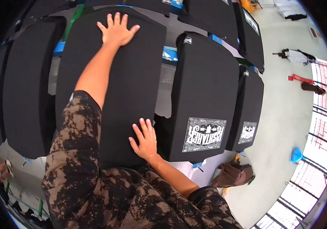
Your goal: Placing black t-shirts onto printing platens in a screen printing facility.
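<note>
A plain black T-shirt (133,80) is stretched over the long board in front of me. My left hand (117,31) lies flat on its far end, fingers spread. Close to my body, my right hand (145,140) rests flat on the near right part of the same cloth, fingers out. Neither hand holds anything. To the right, another black T-shirt (205,84) covers a board and bears a white print (204,134) at its near end. A small pale neck label shows at its far end.
More boards with black shirts stand at left (28,87), far right (249,110) and beyond. Blue board brackets (170,55) show in the gaps. A brown cloth bundle (233,174) lies on the floor at right, with a blue bag (296,154) near the barred windows.
</note>
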### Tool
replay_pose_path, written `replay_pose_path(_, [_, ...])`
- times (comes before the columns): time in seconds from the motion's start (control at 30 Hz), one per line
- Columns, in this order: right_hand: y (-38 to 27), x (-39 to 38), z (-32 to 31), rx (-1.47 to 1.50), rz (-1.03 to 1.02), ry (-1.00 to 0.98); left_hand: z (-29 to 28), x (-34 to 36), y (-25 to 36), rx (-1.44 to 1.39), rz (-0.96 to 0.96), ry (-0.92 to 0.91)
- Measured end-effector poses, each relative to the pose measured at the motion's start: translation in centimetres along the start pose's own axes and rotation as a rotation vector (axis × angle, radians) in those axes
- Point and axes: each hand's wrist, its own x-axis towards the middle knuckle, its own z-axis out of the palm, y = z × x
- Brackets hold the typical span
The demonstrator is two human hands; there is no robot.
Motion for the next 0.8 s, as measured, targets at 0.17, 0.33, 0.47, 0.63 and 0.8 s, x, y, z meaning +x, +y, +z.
replay_pose_path(0.17, [-1.2, 0.1, -0.8, 0.028, -0.047, 0.037, -1.2, 1.0, -0.7, 0.073, 0.010, -0.033])
replay_pose_path(0.33, [-0.5, -0.1, -1.1, 0.032, -0.050, -0.007, -0.7, -5.2, 1.4, 0.054, 0.107, -0.098])
replay_pose_path(0.47, [4.9, 1.4, -6.0, 0.237, -0.093, -0.322, -0.5, -15.5, 2.6, 0.097, 0.124, -0.060])
replay_pose_path(0.63, [20.2, -3.5, -19.4, 0.560, -0.009, 0.328, -1.2, -31.8, 5.4, 0.048, 0.147, 0.067])
replay_pose_path(0.8, [36.2, -15.6, -25.5, -0.037, 0.518, 0.678, 0.5, -47.3, 15.3, -1.116, -0.010, -0.021])
